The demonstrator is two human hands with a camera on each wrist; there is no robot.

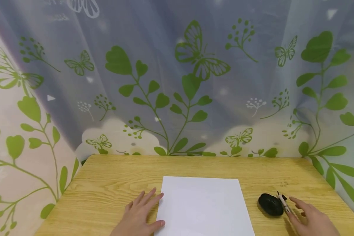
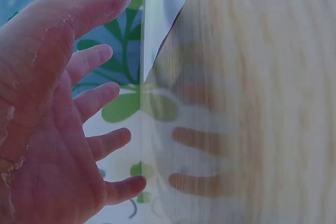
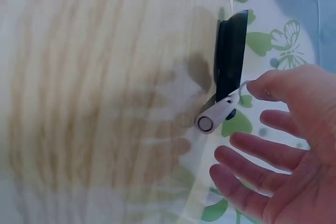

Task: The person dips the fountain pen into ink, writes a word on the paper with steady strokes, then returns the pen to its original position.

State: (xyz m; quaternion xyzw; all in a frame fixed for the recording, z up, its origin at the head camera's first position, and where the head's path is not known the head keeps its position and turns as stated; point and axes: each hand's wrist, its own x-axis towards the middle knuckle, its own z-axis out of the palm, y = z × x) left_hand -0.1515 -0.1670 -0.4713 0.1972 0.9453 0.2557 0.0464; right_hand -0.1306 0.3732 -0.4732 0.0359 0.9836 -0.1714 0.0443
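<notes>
A blank white sheet of paper (image 1: 205, 206) lies on the wooden table. My left hand (image 1: 141, 213) is spread beside the sheet's left edge, with fingertips and thumb right at that edge. In the left wrist view the same hand (image 2: 58, 114) has its fingers extended and holds nothing. To the right of the paper, a slim pale brush with a dark tip (image 1: 284, 204) leans at the side of a black rounded dish (image 1: 270, 205). My right hand (image 1: 312, 220) reaches around the brush, thumb close to its shaft. In the right wrist view the fingers are parted beside the brush's round end (image 3: 206, 124).
The light wooden table (image 1: 106, 186) ends at the back against a curtain (image 1: 153, 108) printed with green leaves and butterflies. That printed cloth also hangs along the left and right sides. Small dark marks (image 1: 284, 184) show on the tabletop behind the dish.
</notes>
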